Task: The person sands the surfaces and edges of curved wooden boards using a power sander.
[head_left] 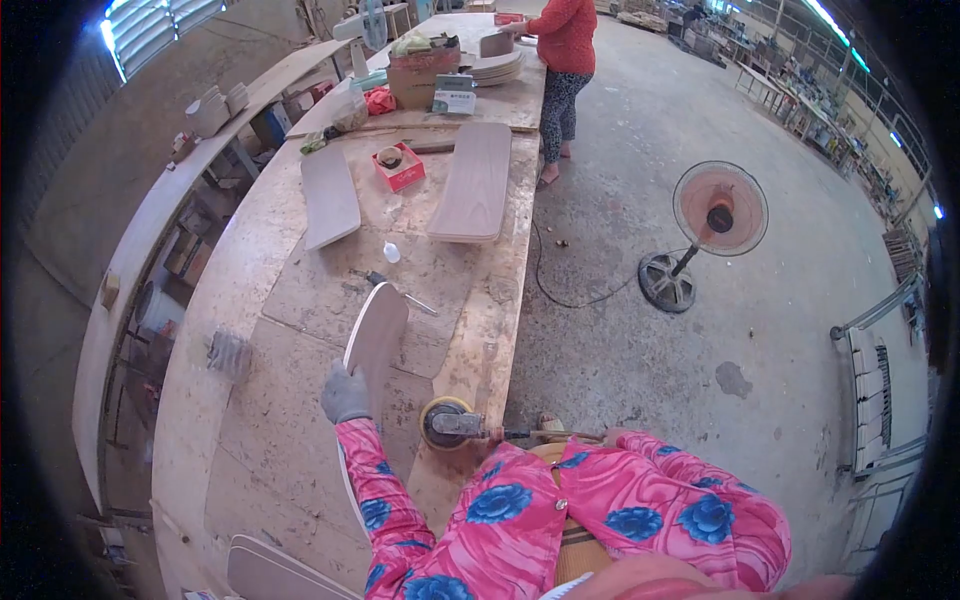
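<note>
My left hand [346, 393], in a grey glove, grips the edge of a curved wooden panel [378, 335] that stands tilted on the workbench. To its right, an orbital sander [452, 424] with a round yellow-rimmed pad rests at the bench's near right edge. A hose [530, 434] runs from the sander toward my right sleeve. My right hand [614, 437] is barely visible at the cuff, close to the hose end; its fingers are hidden. Another wooden panel [275, 570] lies at the lower left, near my left arm.
The workbench [490, 330] holds wooden panels [475, 185], a red box [400, 168], a white bottle [391, 252] and a metal-tipped tool [405, 293]. A person [567, 60] in red stands at the far end. A pedestal fan [715, 215] stands on the floor; a shelf [120, 330] runs left.
</note>
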Action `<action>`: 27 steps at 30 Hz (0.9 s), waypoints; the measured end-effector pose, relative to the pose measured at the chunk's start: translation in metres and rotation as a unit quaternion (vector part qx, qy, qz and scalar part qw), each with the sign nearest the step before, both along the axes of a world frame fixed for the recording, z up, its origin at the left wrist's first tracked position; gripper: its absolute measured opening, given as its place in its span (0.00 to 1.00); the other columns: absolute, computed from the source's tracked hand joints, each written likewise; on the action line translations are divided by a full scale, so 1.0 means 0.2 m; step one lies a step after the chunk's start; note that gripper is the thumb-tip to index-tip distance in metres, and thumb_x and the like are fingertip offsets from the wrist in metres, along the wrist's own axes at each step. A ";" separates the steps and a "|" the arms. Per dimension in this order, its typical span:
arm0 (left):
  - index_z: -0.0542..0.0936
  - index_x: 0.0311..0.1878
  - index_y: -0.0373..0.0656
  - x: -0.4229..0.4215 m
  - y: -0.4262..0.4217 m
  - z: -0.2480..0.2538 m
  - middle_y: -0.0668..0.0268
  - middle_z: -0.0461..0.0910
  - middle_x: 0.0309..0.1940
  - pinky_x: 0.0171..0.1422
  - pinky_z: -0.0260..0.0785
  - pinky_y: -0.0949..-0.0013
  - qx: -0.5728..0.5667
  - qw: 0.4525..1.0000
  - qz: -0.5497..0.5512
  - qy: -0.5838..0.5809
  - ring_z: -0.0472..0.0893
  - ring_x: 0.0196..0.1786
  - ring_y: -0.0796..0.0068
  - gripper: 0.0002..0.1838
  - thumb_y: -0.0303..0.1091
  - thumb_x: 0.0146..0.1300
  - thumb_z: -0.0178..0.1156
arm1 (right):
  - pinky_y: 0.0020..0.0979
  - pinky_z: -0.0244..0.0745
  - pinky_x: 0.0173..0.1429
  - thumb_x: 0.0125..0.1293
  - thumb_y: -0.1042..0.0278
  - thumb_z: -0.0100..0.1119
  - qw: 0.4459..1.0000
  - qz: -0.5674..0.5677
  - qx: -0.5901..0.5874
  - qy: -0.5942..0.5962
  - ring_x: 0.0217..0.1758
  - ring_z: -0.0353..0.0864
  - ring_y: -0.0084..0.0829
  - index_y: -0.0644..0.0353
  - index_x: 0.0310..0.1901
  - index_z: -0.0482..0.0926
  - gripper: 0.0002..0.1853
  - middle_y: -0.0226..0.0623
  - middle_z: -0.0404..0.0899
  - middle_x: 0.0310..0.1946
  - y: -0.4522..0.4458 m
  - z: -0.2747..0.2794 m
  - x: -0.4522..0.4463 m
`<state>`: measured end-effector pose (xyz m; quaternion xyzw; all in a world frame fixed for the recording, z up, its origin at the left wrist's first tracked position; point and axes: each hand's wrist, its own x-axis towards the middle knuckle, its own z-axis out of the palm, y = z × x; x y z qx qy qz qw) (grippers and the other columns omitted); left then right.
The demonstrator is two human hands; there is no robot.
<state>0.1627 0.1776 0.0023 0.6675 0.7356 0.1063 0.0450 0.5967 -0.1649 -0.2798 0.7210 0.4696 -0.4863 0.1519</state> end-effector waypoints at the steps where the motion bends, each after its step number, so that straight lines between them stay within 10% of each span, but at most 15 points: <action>1: 0.73 0.40 0.41 0.00 -0.01 0.01 0.49 0.81 0.36 0.43 0.73 0.49 -0.001 1.000 -0.001 0.000 0.81 0.40 0.48 0.17 0.46 0.58 0.57 | 0.42 0.70 0.59 0.50 0.47 0.59 1.000 -0.001 -0.001 0.000 0.55 0.77 0.45 0.49 0.54 0.79 0.28 0.44 0.79 0.52 0.00 -0.06 0.00; 8: 0.76 0.45 0.44 -0.02 0.00 -0.06 0.48 0.82 0.36 0.45 0.73 0.50 -0.003 1.000 0.014 0.000 0.82 0.41 0.48 0.20 0.50 0.58 0.58 | 0.44 0.72 0.55 0.49 0.56 0.58 0.999 -0.013 0.027 0.015 0.52 0.78 0.45 0.51 0.55 0.76 0.27 0.45 0.80 0.48 0.07 0.07 -0.07; 23: 0.76 0.44 0.43 0.01 0.00 0.01 0.50 0.81 0.38 0.45 0.73 0.51 -0.004 1.000 0.012 -0.010 0.82 0.42 0.50 0.19 0.48 0.58 0.57 | 0.42 0.71 0.55 0.46 0.40 0.65 0.999 0.016 0.028 -0.001 0.53 0.77 0.45 0.48 0.57 0.75 0.35 0.42 0.79 0.48 0.04 -0.20 0.02; 27: 0.75 0.42 0.43 0.02 0.00 0.01 0.50 0.81 0.38 0.44 0.73 0.50 -0.008 1.000 0.022 0.002 0.82 0.41 0.49 0.18 0.48 0.58 0.57 | 0.41 0.72 0.56 0.49 0.57 0.61 1.000 -0.002 0.026 0.005 0.53 0.78 0.44 0.51 0.56 0.75 0.28 0.43 0.80 0.49 0.04 -0.10 -0.01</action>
